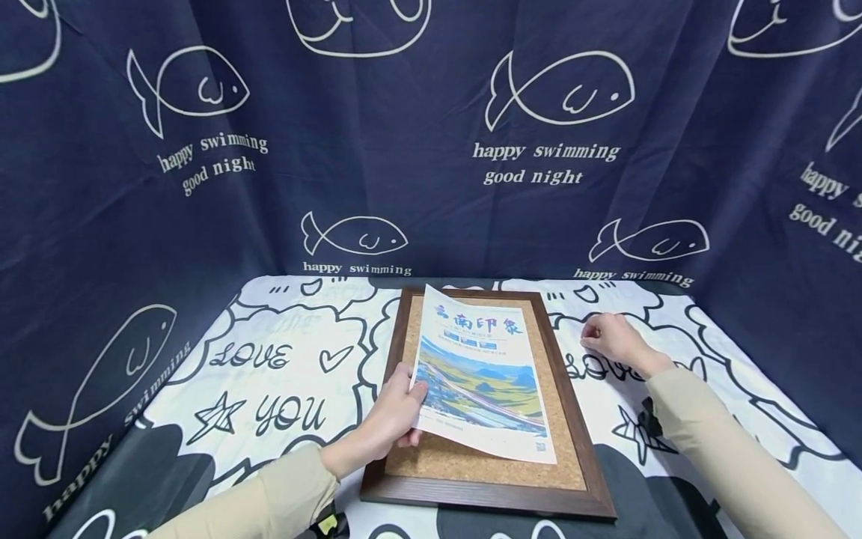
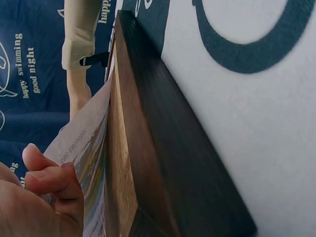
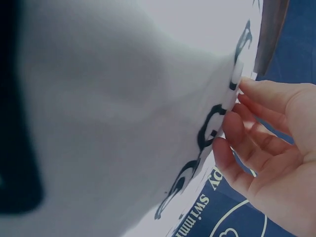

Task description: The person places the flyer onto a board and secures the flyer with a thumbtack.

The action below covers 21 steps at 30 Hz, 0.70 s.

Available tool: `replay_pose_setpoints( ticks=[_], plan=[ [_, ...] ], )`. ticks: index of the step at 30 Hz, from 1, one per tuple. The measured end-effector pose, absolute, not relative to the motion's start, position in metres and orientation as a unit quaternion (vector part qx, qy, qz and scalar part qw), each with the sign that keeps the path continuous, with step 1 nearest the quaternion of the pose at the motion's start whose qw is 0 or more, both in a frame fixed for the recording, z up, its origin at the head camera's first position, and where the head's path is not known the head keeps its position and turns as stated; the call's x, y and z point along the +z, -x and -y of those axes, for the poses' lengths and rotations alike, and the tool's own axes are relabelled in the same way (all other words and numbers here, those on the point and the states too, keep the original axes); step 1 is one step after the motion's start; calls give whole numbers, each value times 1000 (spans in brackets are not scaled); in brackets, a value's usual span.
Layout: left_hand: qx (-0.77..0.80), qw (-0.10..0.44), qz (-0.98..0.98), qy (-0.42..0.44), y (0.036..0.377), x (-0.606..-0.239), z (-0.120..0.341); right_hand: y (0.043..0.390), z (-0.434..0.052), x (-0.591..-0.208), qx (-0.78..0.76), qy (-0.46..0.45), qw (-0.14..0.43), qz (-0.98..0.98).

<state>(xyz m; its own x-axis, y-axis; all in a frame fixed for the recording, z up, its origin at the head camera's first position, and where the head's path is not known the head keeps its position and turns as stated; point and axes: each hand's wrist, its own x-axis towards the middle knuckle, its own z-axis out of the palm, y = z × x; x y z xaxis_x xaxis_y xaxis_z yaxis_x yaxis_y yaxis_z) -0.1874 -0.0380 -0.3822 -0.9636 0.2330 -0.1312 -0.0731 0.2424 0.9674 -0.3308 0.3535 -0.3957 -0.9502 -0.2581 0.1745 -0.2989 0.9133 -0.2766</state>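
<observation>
Left hand (image 1: 387, 419) pinches poster (image 1: 481, 370) edge over cork frame (image 1: 579, 419) | right hand (image 1: 616, 340) relaxed on table (image 1: 269, 359), holding nothing | best squared to frame before lowering flat.

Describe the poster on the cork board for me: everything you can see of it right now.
The poster is a thin glossy paper sheet, white with blue brush-style characters on top, small panels beneath, and a landscape photo of green-yellow fields; a small code sits at its lower corner. It lies lengthwise over the cork board inside the dark wooden frame, slightly skewed. Its left edge is lifted and curled, pinched by the left hand. The right hand rests on the tablecloth, apart from it.
</observation>
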Motion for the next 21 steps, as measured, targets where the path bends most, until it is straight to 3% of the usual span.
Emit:
replay_pose_setpoints(
  ticks=[7,14,17,21],
  plan=[
    [610,134,-778,-62,187,-384,40,332,-355,-392,186,-153,73,968],
    [567,149,-806,-73,192,-383,58,329,-349,-382,264,-116,19,957],
    [520,117,-841,-90,199,-379,69,327,-346,-378,298,-97,20,950],
    [417,26,-895,-154,213,-374,79,330,-337,-370,330,-97,52,938]
  ],
)
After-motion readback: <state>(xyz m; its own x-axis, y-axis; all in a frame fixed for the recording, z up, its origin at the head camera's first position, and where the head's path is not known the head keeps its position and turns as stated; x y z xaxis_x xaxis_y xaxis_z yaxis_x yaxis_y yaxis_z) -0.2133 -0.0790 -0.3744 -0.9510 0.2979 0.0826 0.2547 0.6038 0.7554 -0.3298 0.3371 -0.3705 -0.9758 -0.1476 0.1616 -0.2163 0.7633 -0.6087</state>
